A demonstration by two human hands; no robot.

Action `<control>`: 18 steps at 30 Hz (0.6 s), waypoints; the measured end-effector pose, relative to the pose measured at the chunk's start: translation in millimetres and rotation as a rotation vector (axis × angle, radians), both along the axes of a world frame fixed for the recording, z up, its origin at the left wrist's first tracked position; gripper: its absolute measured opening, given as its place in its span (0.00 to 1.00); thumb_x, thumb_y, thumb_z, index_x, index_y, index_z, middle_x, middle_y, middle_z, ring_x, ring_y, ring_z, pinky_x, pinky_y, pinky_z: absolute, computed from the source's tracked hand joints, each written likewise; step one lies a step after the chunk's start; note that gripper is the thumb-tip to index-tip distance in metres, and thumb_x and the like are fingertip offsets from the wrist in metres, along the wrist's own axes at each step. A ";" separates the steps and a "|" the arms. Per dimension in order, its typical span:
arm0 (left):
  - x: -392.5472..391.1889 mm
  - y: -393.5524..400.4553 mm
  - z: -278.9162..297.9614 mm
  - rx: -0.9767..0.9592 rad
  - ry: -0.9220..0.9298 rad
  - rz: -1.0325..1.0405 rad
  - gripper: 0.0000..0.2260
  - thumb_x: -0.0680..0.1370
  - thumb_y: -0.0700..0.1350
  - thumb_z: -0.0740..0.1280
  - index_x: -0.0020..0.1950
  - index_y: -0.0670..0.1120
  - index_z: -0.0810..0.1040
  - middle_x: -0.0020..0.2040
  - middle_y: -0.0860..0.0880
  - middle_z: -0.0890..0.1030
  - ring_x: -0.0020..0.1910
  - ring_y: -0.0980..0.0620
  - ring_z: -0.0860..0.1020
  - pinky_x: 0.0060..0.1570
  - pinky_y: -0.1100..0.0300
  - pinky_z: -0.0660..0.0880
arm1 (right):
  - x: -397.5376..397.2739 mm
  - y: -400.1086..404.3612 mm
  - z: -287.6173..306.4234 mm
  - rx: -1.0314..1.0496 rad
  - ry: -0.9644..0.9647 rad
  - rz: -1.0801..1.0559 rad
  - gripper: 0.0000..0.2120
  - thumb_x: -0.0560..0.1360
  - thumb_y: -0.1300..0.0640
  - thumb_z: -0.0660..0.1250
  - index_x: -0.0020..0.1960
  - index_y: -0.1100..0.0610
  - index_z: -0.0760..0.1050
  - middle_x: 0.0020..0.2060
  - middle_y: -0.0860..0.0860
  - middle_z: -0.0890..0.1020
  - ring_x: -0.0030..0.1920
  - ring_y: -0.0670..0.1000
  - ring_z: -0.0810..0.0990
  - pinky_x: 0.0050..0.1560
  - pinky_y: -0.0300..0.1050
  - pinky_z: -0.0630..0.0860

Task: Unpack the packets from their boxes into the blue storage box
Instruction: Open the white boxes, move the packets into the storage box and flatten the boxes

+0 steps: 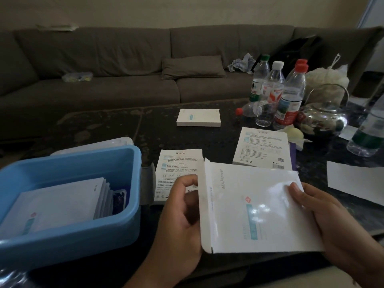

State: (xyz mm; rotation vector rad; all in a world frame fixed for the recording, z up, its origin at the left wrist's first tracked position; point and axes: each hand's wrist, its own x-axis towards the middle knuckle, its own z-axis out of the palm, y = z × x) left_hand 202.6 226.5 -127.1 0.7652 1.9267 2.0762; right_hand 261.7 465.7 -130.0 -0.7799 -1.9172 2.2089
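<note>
I have the flat white cardboard box with the teal stripe [255, 206] held up between both hands, just above the near edge of the dark marbled table [116, 125], tilted so its open left end faces my left hand [182, 221]. That hand curls around the open end by the loose end flap [205, 204], fingers bent at the opening, I think to draw the packets out. Whether a fingertip is already on a packet I cannot tell; none shows past the flap. My right hand [332, 223] grips the closed end, thumb lying on the glossy face, steadying the box against the pull.

The blue plastic storage box [87, 242] sits just to my left, near enough that a packet needs only a short carry. A stack of white foil packets [58, 200] already leans inside it, with something dark tucked at its right end.

Beyond my hands two more white boxes lie print side up, one [178, 173] just behind my left hand and one [261, 148] further right. A third white box [198, 117] lies face up well beyond them. I cannot tell which are emptied. Clear plastic bottles [291, 96] and a glass teapot [324, 119] crowd the far right corner, away from the work, with a brown sofa [104, 65] behind the table.
</note>
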 end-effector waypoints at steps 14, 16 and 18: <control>8.4 -12.7 3.1 -0.223 0.197 0.369 0.12 0.77 0.32 0.64 0.49 0.50 0.72 0.38 0.61 0.79 0.37 0.64 0.78 0.30 0.73 0.72 | 8.9 21.7 -2.5 0.265 -0.177 -0.082 0.12 0.78 0.49 0.64 0.55 0.55 0.78 0.40 0.55 0.86 0.38 0.58 0.86 0.37 0.49 0.81; 9.9 -14.8 1.1 -0.270 0.262 0.394 0.14 0.77 0.34 0.64 0.48 0.54 0.72 0.38 0.57 0.78 0.35 0.59 0.78 0.30 0.71 0.72 | 7.2 20.3 -3.7 0.411 -0.165 -0.105 0.13 0.78 0.49 0.65 0.59 0.54 0.75 0.41 0.53 0.84 0.38 0.56 0.84 0.32 0.44 0.76; 12.2 -16.4 0.8 -0.316 0.350 0.415 0.15 0.77 0.36 0.65 0.47 0.59 0.71 0.38 0.53 0.77 0.34 0.51 0.77 0.31 0.66 0.74 | 6.3 18.0 -4.8 0.554 -0.147 -0.104 0.16 0.77 0.49 0.65 0.63 0.53 0.72 0.44 0.46 0.79 0.41 0.49 0.80 0.32 0.41 0.72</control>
